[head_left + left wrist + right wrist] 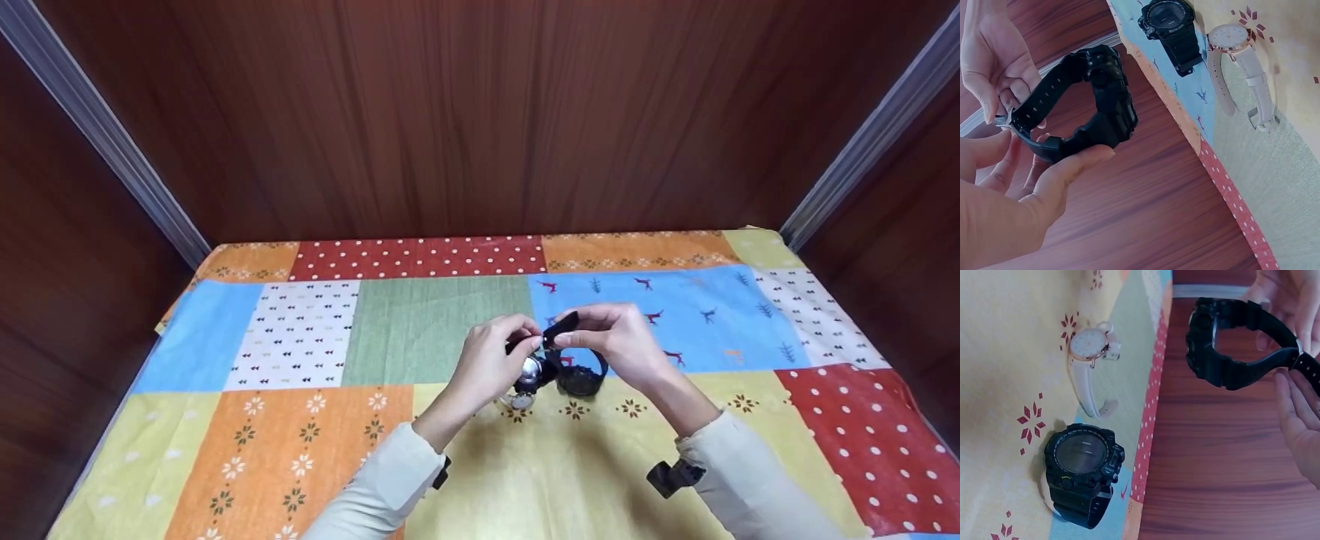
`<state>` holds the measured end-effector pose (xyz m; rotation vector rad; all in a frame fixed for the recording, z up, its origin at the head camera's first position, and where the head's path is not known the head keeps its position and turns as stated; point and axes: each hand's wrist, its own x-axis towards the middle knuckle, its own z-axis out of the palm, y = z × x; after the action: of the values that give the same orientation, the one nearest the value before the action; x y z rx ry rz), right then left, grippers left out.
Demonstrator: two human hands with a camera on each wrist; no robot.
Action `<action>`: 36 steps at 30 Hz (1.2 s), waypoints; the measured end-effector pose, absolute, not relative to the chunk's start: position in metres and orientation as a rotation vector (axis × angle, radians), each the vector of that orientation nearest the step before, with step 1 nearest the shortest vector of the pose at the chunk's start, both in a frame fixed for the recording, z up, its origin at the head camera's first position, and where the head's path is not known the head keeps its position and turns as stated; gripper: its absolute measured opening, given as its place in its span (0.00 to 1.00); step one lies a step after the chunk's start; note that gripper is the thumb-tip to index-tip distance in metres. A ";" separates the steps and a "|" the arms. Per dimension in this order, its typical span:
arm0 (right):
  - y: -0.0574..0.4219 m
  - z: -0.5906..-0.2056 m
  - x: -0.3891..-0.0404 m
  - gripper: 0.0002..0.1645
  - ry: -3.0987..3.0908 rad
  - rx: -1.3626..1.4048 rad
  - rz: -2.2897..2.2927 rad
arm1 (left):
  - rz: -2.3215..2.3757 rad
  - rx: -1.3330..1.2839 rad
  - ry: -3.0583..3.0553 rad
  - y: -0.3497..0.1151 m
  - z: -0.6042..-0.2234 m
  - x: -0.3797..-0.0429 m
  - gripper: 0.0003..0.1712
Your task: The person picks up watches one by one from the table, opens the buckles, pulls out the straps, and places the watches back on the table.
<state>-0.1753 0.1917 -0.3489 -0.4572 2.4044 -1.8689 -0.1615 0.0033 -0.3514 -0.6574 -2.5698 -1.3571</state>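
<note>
A black digital-style wristwatch [1109, 93] is held up above the table, its strap bent into a loop. My left hand [499, 349] grips it by the strap, the thumb lying along the band beside the case in the left wrist view. Close to the metal buckle [1298, 359], my right hand [611, 337] pinches the free strap end [561, 328], which passes through the buckle. Below the hands, a second black wristwatch [1081, 454] lies on the cloth. Beside it is a wristwatch with a pale strap and rose-gold case [1088, 345].
A patchwork-print tablecloth [292, 450] covers the table. Dark wood panels [450, 112] stand behind it and at both sides, with metal strips [112, 127] in the corners. Small black cameras [675, 478] are strapped at the wrists over pale sleeves.
</note>
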 end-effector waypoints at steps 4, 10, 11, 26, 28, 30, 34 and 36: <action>0.191 -0.351 -0.175 0.15 2.386 -0.469 -1.896 | -1.334 -0.654 -2.612 0.005 -0.350 -0.161 0.03; 0.190 -0.353 -0.175 0.16 2.361 -0.447 -1.906 | -1.355 -0.645 -2.645 0.006 -0.351 -0.162 0.02; 0.190 -0.354 -0.175 0.16 2.354 -0.444 -1.912 | -1.361 -0.645 -2.650 0.005 -0.352 -0.162 0.02; 0.187 -0.351 -0.172 0.15 2.388 -0.433 -1.869 | -1.414 -0.659 -2.678 0.006 -0.355 -0.163 0.03; 0.187 -0.351 -0.172 0.16 2.393 -0.431 -1.861 | -1.409 -0.661 -2.680 0.007 -0.355 -0.163 0.03; 0.187 -0.350 -0.172 0.15 2.402 -0.431 -1.850 | -1.406 -0.671 -2.677 0.007 -0.356 -0.163 0.03; 0.187 -0.349 -0.173 0.15 2.413 -0.429 -1.840 | -1.429 -0.688 -2.657 0.006 -0.355 -0.163 0.03; 0.187 -0.349 -0.173 0.15 2.399 -0.422 -1.858 | -1.448 -0.695 -2.640 0.005 -0.355 -0.163 0.03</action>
<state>-0.1733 0.1874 -0.3485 -0.4221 2.3988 -1.8583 -0.1629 0.0054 -0.3546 -0.6949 -2.6404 -1.4481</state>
